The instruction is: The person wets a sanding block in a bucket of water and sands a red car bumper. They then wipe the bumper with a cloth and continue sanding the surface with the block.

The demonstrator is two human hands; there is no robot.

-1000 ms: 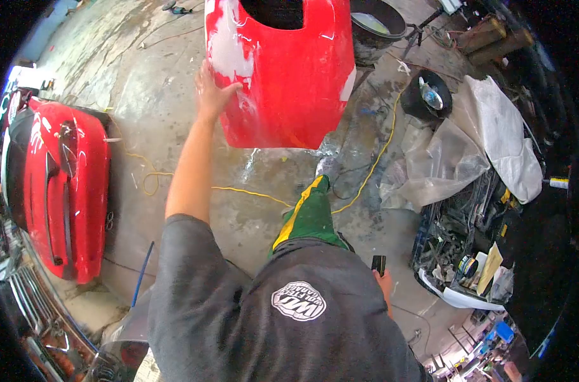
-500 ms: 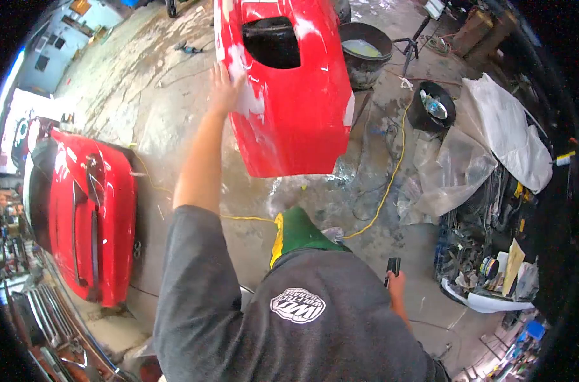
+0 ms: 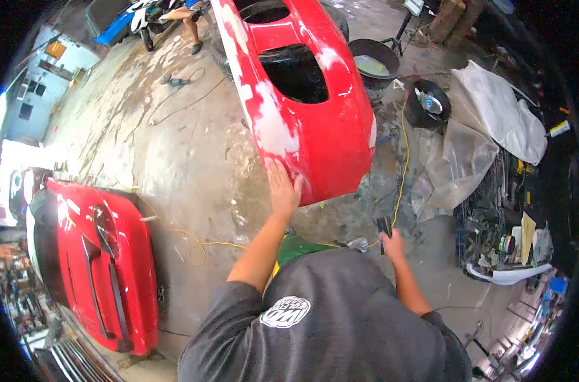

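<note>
A red car bumper cover [image 3: 340, 149] with pale, sanded-looking patches lies ahead of me, its near end towards my body. My left hand [image 3: 283, 188] rests on its left edge, the fingers stretched out flat over a whitish patch. In my right hand [image 3: 394, 245], low and to the right of the bumper cover, is a narrow black block-like tool [image 3: 383, 228]; its exact kind does not show. The fingers are wrapped round its lower part, and it is apart from the bumper cover.
Black tyres sit under the bumper cover. Two dark buckets [image 3: 372, 63] [image 3: 427, 102] stand right, beside plastic sheeting [image 3: 458, 165]. A yellow cord [image 3: 401, 181] crosses the wet floor. A red car [image 3: 133, 274] is at left; another person's leg [image 3: 192, 32] shows far back.
My left hand has slid down the bumper cover's left edge, nearer to me. My right hand has come up and forward with the black tool. The view has shifted.
</note>
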